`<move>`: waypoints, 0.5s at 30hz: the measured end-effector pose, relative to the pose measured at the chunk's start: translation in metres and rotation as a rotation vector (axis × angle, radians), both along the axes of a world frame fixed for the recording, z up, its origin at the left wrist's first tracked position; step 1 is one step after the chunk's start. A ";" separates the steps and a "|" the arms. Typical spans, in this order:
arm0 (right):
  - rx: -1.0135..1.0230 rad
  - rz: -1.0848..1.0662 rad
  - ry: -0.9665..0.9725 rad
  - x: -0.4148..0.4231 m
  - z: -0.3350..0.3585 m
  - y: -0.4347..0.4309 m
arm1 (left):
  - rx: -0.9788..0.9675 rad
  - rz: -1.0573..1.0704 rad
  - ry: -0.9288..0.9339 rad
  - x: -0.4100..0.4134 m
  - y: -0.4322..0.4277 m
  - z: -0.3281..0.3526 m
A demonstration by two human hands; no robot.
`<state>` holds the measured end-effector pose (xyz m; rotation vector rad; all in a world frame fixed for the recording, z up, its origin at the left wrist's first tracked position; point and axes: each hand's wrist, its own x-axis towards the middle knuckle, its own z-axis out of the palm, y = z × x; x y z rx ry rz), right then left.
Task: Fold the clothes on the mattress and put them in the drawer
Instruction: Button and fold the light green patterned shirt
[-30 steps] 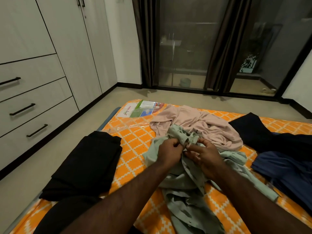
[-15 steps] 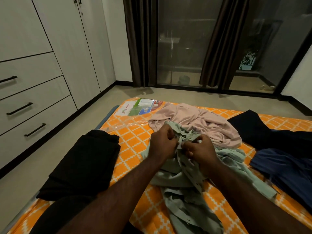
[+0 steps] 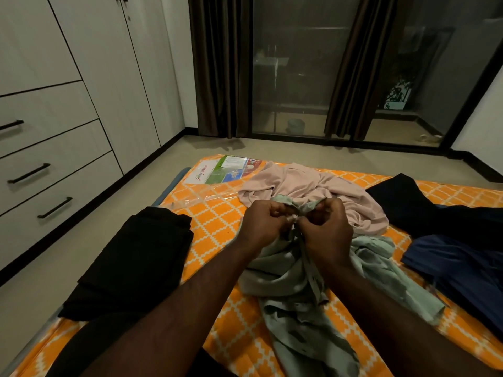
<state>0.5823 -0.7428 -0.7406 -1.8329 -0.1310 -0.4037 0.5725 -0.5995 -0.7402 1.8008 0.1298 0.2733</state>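
Note:
A crumpled pale green shirt [image 3: 296,289] lies in the middle of the orange patterned mattress [image 3: 217,221]. My left hand [image 3: 262,224] and my right hand [image 3: 325,229] are side by side, both pinching the shirt's upper edge near its collar. Behind them lies a bunched pink garment [image 3: 313,191]. A folded black garment [image 3: 136,257] rests at the mattress's left edge. Dark navy and black clothes [image 3: 457,240] are heaped on the right. The white drawers [image 3: 51,170] with black handles stand shut along the left wall.
A printed label under clear plastic [image 3: 226,172] sits at the mattress's far left corner. Bare floor runs between the mattress and the drawers. Dark curtains [image 3: 220,66] and a glass sliding door close off the far side of the room.
Both hands have lifted the green shirt's collar edge a little higher and drawn closer together. The view has tilted slightly.

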 end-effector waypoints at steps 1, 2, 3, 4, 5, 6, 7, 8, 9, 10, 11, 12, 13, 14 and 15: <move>0.015 0.007 -0.001 0.000 0.000 0.000 | -0.051 -0.009 0.011 0.000 0.001 0.000; 0.033 0.016 0.003 0.001 -0.001 -0.001 | -0.101 -0.015 0.022 0.000 0.001 0.000; 0.052 0.031 0.008 0.001 -0.001 -0.001 | -0.145 -0.016 0.029 0.000 0.001 0.000; 0.070 0.053 0.018 0.002 -0.002 -0.002 | -0.183 -0.015 0.032 0.000 0.000 0.000; 0.084 0.083 0.030 0.003 -0.003 -0.002 | -0.215 -0.013 0.032 0.000 0.000 0.001; 0.091 0.117 0.045 0.005 -0.003 -0.003 | -0.238 -0.012 0.030 -0.001 0.001 0.002; 0.091 0.150 0.059 0.006 -0.004 -0.003 | -0.249 -0.014 0.028 -0.001 0.001 0.002; 0.087 0.177 0.070 0.007 -0.005 -0.003 | -0.254 -0.016 0.026 -0.002 0.002 0.003; 0.083 0.195 0.075 0.007 -0.005 -0.004 | -0.251 -0.020 0.023 -0.003 0.004 0.003; 0.083 0.210 0.077 0.007 -0.006 -0.004 | -0.246 -0.025 0.018 -0.003 0.004 0.003; 0.089 0.225 0.081 0.006 -0.006 -0.004 | -0.233 -0.027 0.017 -0.005 0.005 0.004; 0.101 0.244 0.086 0.006 -0.006 -0.005 | -0.218 -0.024 0.019 -0.005 0.006 0.004; 0.117 0.268 0.093 0.005 -0.005 -0.005 | -0.202 -0.015 0.025 -0.006 0.006 0.004; 0.139 0.294 0.104 0.004 -0.004 -0.006 | -0.192 -0.006 0.032 -0.005 0.007 0.003; 0.165 0.315 0.118 0.002 -0.003 -0.007 | -0.189 0.002 0.042 -0.005 0.006 0.003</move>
